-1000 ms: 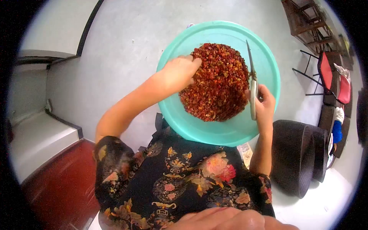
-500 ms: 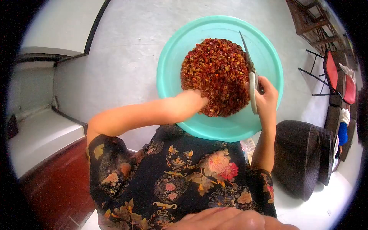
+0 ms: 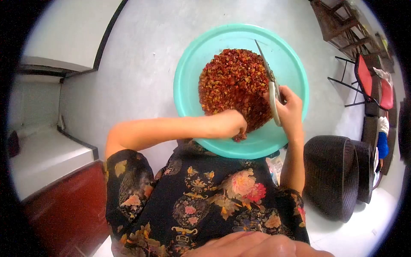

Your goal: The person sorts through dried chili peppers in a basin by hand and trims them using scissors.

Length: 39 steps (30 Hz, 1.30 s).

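Note:
A wide turquoise basin (image 3: 295, 81) holds a large heap of chopped dried red chilies (image 3: 233, 77), with yellowish seeds or bits among them. My right hand (image 3: 290, 107) grips a pair of scissors (image 3: 274, 96) by its pale handles, at the heap's right edge. Their dark blades point up and away over the basin and look nearly closed. At the near side of the heap, my left hand (image 3: 231, 124) is closed with fingers curled down, and red chili pieces show beneath them. The fingertips are partly hidden.
Dark woven baskets (image 3: 327, 175) stand on the right. Behind them are a red folding chair (image 3: 364, 75) and wooden furniture (image 3: 342, 21). A white ledge (image 3: 55, 145) and a dark red panel (image 3: 68, 205) lie at left. Grey floor (image 3: 141, 55) surrounds the basin.
My left hand has moved right and nearer to me, and chili pieces now show under its fingers. The scissors stay in my right hand. The whole view has shifted slightly.

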### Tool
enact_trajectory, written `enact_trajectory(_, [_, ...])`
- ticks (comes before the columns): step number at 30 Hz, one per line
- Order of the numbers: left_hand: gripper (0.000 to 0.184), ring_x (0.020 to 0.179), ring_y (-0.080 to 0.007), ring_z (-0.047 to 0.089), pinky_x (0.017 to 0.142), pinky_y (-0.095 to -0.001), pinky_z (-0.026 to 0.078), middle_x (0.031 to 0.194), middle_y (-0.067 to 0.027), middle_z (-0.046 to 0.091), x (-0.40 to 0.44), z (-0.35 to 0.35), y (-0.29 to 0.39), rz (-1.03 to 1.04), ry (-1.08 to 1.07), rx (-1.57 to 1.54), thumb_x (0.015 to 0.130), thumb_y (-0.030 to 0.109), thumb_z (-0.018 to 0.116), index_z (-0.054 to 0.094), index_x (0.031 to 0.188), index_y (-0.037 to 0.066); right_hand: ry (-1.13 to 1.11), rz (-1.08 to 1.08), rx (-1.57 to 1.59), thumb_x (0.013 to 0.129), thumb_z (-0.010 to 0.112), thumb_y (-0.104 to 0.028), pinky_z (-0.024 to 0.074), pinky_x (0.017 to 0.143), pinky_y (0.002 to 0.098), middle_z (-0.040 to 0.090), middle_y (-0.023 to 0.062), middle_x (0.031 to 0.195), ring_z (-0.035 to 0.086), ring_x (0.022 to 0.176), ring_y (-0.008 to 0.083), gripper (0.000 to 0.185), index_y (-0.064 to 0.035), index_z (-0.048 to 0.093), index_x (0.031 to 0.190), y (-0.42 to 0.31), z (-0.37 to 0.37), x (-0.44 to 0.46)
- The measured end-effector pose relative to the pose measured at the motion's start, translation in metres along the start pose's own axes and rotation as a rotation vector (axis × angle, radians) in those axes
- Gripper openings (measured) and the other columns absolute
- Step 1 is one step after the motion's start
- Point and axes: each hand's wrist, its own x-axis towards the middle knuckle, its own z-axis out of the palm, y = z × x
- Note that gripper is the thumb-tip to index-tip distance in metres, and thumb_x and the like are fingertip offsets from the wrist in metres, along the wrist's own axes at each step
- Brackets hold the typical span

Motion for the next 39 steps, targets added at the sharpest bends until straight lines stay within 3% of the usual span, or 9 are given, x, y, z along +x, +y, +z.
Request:
enact_trajectory(2, [0.024,0.087,-0.0272,0.071,0.083,-0.0421,0.055,0.091,-0.0202,0.073,0.003,-0.032,0.005,-0.102,0.156,-0.231,0.083,0.006,0.063,0.073,0.103,-0.001,-0.001,0.0,0.006,0.08,0.081,-0.033,0.0421,0.056,0.0349,0.056,0.0124,0.067,0.051,0.059,0.0178,0.039,0.0016,0.064,0.085,-0.003,0.0,-0.001])
enact_trajectory(4, [0.026,0.089,-0.024,0.07,0.085,-0.0384,0.057,0.099,-0.0147,0.072,0.005,-0.057,-0.004,-0.253,0.336,-0.789,0.089,0.006,0.064,0.068,0.113,-0.003,-0.029,0.005,0.02,0.081,0.081,-0.033,0.0419,0.057,0.0353,0.057,0.0133,0.068,0.052,0.06,0.0201,0.039,0.0015,0.063,0.085,-0.009,-0.002,-0.001])
enact_trajectory(6, [0.03,0.096,-0.0233,0.068,0.09,-0.0348,0.058,0.11,-0.0118,0.066,0.011,-0.067,-0.016,-0.235,0.573,-1.27,0.094,0.006,0.062,0.06,0.122,-0.004,-0.031,-0.054,0.01,0.079,0.081,-0.036,0.0425,0.059,0.0362,0.058,0.0142,0.071,0.054,0.062,0.0224,0.042,0.0011,0.063,0.087,-0.007,-0.003,0.0])
enact_trajectory(10, [0.027,0.105,-0.0233,0.065,0.097,-0.034,0.056,0.117,-0.0141,0.061,0.007,-0.073,-0.025,-0.188,0.682,-1.589,0.097,0.003,0.057,0.055,0.124,-0.005,-0.171,0.017,-0.031,0.075,0.083,-0.042,0.0452,0.062,0.0393,0.059,0.0157,0.073,0.057,0.066,0.027,0.048,0.0002,0.062,0.088,-0.028,-0.008,-0.004])
enact_trajectory(14, [0.042,0.122,-0.0313,0.055,0.111,-0.0454,0.045,0.13,-0.0195,0.056,0.008,-0.078,-0.018,0.079,0.679,-1.732,0.107,0.03,0.042,0.052,0.13,-0.004,-0.26,0.059,-0.105,0.073,0.082,-0.044,0.0465,0.066,0.0409,0.061,0.0176,0.077,0.06,0.07,0.0318,0.051,0.0,0.062,0.089,-0.029,-0.009,-0.003])
enact_trajectory(20, [0.079,0.132,-0.0386,0.047,0.12,-0.0518,0.031,0.14,-0.0257,0.05,0.005,-0.09,0.003,-0.012,0.65,-1.944,0.105,0.06,0.024,0.044,0.136,-0.01,-0.182,-0.013,-0.271,0.074,0.083,-0.038,0.0492,0.076,0.0418,0.063,0.0181,0.097,0.061,0.083,0.0307,0.06,0.0017,0.058,0.112,-0.022,-0.002,-0.009])
enact_trajectory(22, [0.082,0.135,-0.0397,0.044,0.12,-0.0524,0.029,0.141,-0.0273,0.048,0.006,-0.087,-0.001,0.028,0.578,-1.985,0.104,0.062,0.025,0.042,0.137,-0.011,-0.104,-0.156,-0.402,0.073,0.084,-0.039,0.0495,0.081,0.0457,0.062,0.0211,0.106,0.061,0.092,0.0376,0.064,0.0022,0.056,0.113,-0.019,0.0,-0.009])
enact_trajectory(26, [0.088,0.141,-0.0422,0.037,0.121,-0.0532,0.026,0.144,-0.0313,0.043,0.004,-0.087,0.008,-0.001,0.513,-2.033,0.102,0.065,0.026,0.037,0.14,-0.013,-0.124,-0.136,-0.468,0.073,0.08,-0.039,0.0494,0.086,0.0469,0.06,0.0204,0.11,0.057,0.106,0.0377,0.057,0.0014,0.058,0.106,-0.027,-0.002,-0.005])
enact_trajectory(39, [0.095,0.141,-0.0433,0.035,0.122,-0.0515,0.024,0.147,-0.033,0.038,-0.001,-0.085,-0.004,-0.014,0.505,-2.017,0.1,0.068,0.029,0.026,0.146,-0.015,-0.171,-0.12,-0.467,0.074,0.078,-0.026,0.0521,0.073,0.0474,0.066,0.0175,0.084,0.065,0.08,0.0375,0.033,-0.0016,0.064,0.091,-0.02,-0.002,-0.006])
